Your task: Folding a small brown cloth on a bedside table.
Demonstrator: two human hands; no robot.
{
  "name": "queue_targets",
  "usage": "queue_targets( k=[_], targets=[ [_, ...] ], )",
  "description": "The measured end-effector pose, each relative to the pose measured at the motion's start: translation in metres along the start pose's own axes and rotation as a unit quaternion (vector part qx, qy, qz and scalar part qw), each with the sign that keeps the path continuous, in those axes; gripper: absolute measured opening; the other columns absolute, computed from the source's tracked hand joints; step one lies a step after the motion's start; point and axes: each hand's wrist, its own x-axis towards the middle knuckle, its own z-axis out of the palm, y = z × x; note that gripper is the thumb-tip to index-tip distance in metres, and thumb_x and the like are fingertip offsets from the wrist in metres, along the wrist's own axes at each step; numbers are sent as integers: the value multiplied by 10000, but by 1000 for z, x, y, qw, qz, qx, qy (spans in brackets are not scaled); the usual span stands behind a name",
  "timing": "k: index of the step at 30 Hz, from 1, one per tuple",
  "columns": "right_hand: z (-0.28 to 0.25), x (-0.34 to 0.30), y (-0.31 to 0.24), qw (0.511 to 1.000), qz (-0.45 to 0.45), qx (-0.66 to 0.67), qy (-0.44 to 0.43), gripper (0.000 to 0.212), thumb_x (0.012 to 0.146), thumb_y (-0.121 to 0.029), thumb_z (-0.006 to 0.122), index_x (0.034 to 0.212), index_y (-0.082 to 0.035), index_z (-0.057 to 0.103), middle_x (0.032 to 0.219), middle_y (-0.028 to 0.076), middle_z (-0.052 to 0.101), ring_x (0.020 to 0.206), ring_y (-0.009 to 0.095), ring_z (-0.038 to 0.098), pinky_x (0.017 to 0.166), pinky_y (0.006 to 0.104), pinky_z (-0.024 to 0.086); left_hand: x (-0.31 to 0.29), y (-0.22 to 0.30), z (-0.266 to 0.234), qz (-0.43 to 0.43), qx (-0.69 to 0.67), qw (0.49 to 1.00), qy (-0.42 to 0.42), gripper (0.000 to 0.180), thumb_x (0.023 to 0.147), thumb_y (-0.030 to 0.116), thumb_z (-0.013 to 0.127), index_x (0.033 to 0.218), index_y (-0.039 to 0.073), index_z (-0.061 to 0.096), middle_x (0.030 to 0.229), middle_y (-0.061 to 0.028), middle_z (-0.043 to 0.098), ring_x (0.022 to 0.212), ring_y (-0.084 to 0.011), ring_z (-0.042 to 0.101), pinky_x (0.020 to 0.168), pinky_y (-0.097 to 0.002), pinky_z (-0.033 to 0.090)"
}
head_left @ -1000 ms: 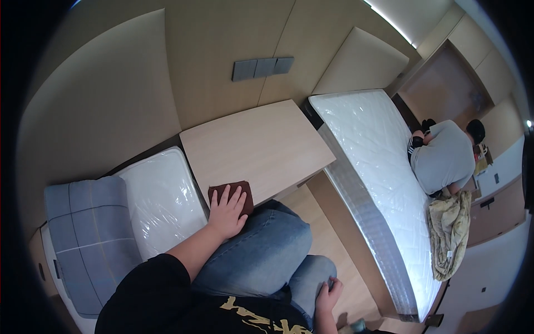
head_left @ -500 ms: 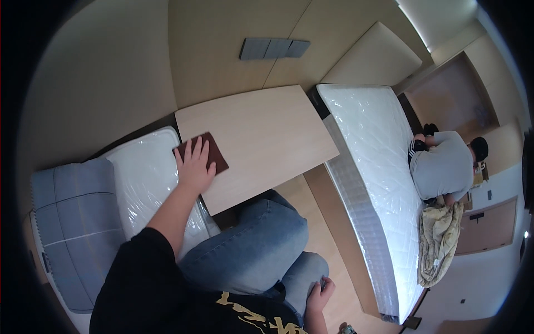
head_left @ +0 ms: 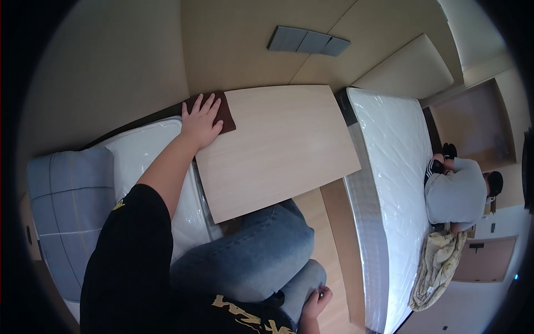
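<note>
A dark red folded cloth [head_left: 227,118] lies at the far left corner of a pale wooden tabletop [head_left: 283,142]. My left hand [head_left: 201,121] presses flat on it, fingers spread, arm stretched out. The cloth overhangs the top's left edge slightly. My right hand [head_left: 317,303] rests by my jeans-covered knee, its fingers curled in. A small dark spot shows at those fingers, too small to name.
Left of the tabletop stands a plastic-wrapped mattress [head_left: 142,142] with a folded grey-blue checked blanket [head_left: 72,206]. Right is another wrapped mattress [head_left: 389,167]; a person in a grey shirt [head_left: 456,192] sits on it beside a beige bundle [head_left: 439,267]. Grey wall sockets [head_left: 308,42] are above.
My left hand has slid the cloth away from me along the tabletop's left edge, to the far corner by the wall. My right hand stays by my knee. The view has shifted slightly.
</note>
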Motion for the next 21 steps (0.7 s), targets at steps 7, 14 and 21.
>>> queue_targets(
  k=[7,14,21],
  targets=[
    [-5,-1,11,1000,-5,3,7,263,914,-51,598,1162,26,555,1186,183,521,1114,332,533,995,432,444,12,11,-14,-19,15,999,-33,746,1070,481,468,1741,214,281,1836,-9,195,1690,-283,155,1313,-713,122],
    [-11,-1,26,997,-60,-17,35,241,901,-53,609,1127,25,583,1172,199,558,1109,369,542,1015,465,442,-16,54,-7,-42,47,997,-53,743,1094,465,402,1755,175,224,1846,-41,150,1695,-326,120,1315,-718,53],
    [-13,-8,17,996,-50,-26,68,232,893,-74,667,1109,0,623,1157,198,596,1145,382,556,1047,475,435,-90,118,2,85,16,995,-49,751,1091,482,435,1747,163,255,1839,-49,169,1691,-337,116,1301,-747,7]
  ],
)
